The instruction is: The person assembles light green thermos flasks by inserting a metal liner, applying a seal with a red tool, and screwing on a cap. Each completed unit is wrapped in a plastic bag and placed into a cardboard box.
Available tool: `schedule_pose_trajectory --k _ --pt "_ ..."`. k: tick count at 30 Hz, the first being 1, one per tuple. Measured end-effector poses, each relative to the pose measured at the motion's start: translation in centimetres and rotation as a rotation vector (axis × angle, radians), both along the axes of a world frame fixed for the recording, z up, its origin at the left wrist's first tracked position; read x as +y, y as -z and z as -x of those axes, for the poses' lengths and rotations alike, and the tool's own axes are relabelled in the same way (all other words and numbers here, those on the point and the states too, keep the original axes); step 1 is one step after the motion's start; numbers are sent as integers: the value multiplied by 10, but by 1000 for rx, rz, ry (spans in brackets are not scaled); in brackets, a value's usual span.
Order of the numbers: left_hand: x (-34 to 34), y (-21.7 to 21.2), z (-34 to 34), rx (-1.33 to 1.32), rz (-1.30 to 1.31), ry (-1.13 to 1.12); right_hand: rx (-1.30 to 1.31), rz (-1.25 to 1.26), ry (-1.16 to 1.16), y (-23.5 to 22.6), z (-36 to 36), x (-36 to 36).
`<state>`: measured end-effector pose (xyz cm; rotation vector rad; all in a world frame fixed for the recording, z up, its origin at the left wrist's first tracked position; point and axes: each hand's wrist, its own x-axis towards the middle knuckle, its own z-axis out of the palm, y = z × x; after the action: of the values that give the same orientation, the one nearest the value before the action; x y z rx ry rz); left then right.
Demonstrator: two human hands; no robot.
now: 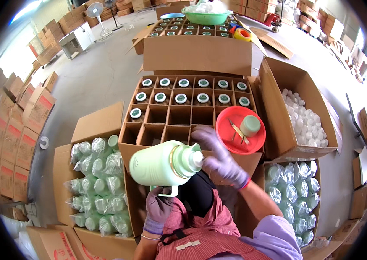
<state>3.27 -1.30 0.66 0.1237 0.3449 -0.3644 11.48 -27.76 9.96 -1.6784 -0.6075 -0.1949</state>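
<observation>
Over my lap, at the near edge of the divided carton (155, 113), I have the pale green jug (153, 164) tipped on its side, its broad base toward my left and its spout end toward my right. My left hand (159, 204), in a grey glove, is curled firmly around the handle (174, 191) on the side nearest me. My right hand (221, 155), gloved too, is loose, its fingers spread and blurred just beside the white stopper (197, 158) at the spout end (whether a fingertip touches it, I cannot tell); I see nothing held in it.

In the carton, two full rows of white lids (183, 82) with dark green tops fill the far compartments, and one more sits at the left of the third row. On its right side rests a red basin (226, 117), with a pale green cup (249, 126) and a slim tool (238, 131) inside. Beyond that, an open box (281, 73) holds a heap of small white caps (307, 123). Plastic-wrapped green pieces (101, 186) stand packed in the box (64, 186) to my left.
</observation>
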Motion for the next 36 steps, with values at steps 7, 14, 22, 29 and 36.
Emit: schedule_pose_trajectory --k 7,14,22,29,36 --pt "5 -5 -13 48 -19 -7 179 1128 1027 117 -78 -172" --pt "14 11 -7 -95 89 -33 -208 628 783 38 -53 -124" --pt "20 -29 -8 -249 -52 106 -775 299 122 -17 16 11" --pt "52 -32 -11 -1193 -2110 -429 305 -422 -74 26 25 43" --pt "54 -31 -12 -544 -983 -95 -563 113 89 35 13 43"
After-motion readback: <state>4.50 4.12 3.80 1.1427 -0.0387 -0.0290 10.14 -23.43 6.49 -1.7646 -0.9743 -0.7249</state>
